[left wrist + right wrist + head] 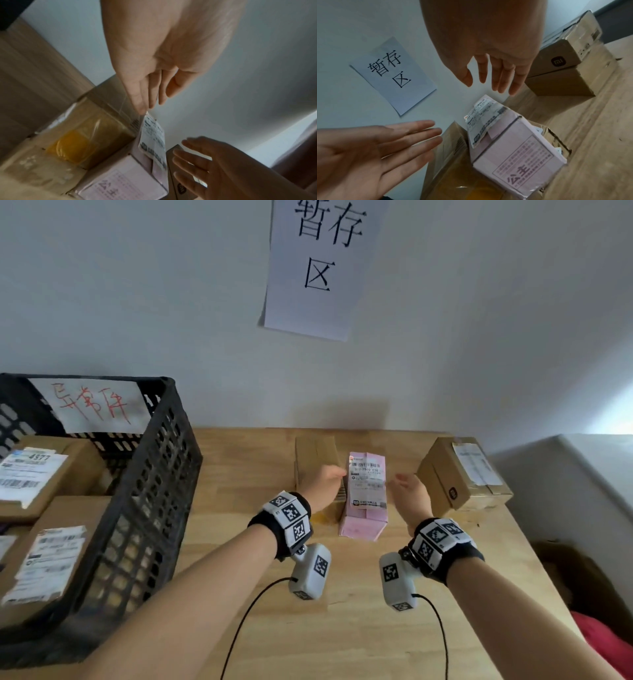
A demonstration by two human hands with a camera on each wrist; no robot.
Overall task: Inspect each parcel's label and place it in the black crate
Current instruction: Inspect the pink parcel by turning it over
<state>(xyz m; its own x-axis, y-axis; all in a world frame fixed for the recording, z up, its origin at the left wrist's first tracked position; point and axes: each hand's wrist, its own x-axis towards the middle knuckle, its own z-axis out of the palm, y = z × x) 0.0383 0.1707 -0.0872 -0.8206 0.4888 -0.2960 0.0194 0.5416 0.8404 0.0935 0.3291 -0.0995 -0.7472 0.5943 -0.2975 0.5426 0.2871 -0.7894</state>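
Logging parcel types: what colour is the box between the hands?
Pale pink box, clearest in the right wrist view.

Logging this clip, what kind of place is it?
Probably a parcel sorting or holding corner: labelled parcels in a black crate, more boxes like the pink box on a wooden table, a paper sign.

A white paper sign point(315, 268) with black Chinese characters hangs on the pale wall point(137, 302) at top centre. The wooden table point(342, 594) fills the lower middle; something red point(606, 642) shows at the lower right corner.
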